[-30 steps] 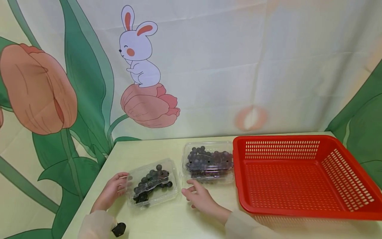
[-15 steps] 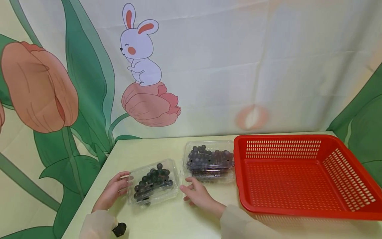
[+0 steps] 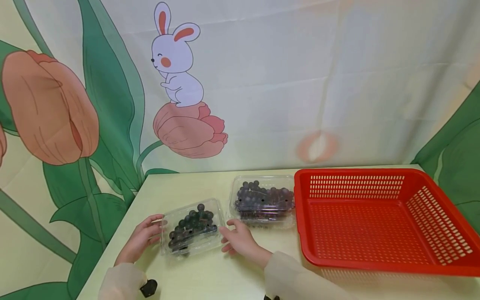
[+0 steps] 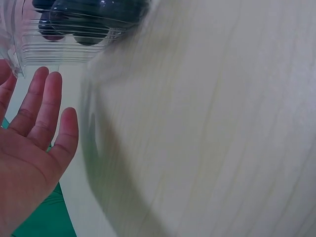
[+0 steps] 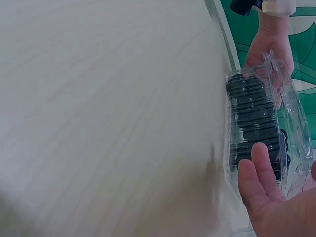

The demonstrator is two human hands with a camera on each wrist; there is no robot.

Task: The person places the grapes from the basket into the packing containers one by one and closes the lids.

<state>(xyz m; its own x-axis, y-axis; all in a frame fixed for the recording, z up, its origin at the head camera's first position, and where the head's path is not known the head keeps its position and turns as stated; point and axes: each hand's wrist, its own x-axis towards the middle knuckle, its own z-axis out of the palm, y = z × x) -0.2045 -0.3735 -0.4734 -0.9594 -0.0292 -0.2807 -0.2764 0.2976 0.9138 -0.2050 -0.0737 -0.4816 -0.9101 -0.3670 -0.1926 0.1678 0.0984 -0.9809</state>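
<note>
A clear plastic clamshell box (image 3: 193,246) of dark grapes (image 3: 191,225) rests on the table between both hands, set slightly askew. My left hand (image 3: 140,237) is at its left side, fingertips right at the rim. In the left wrist view those fingers (image 4: 52,108) are fairly straight and spread beside the ribbed wall. My right hand (image 3: 241,239) is at the opposite side, thumb close to the edge. The right wrist view has two fingers (image 5: 261,168) of it overlapping the box's ribbed side, with the left hand (image 5: 271,52) visible beyond.
Behind the right hand stands another clear box (image 3: 262,202) of dark purple grapes. A big red perforated basket (image 3: 360,264) sits at the table's right, right beside that box. A printed cloth (image 3: 262,104) with a rabbit and tulips hangs behind the table (image 3: 210,283).
My right hand has moved left, up to the near box's right edge. The left hand stays at the left side. The boxes and basket have kept their places.
</note>
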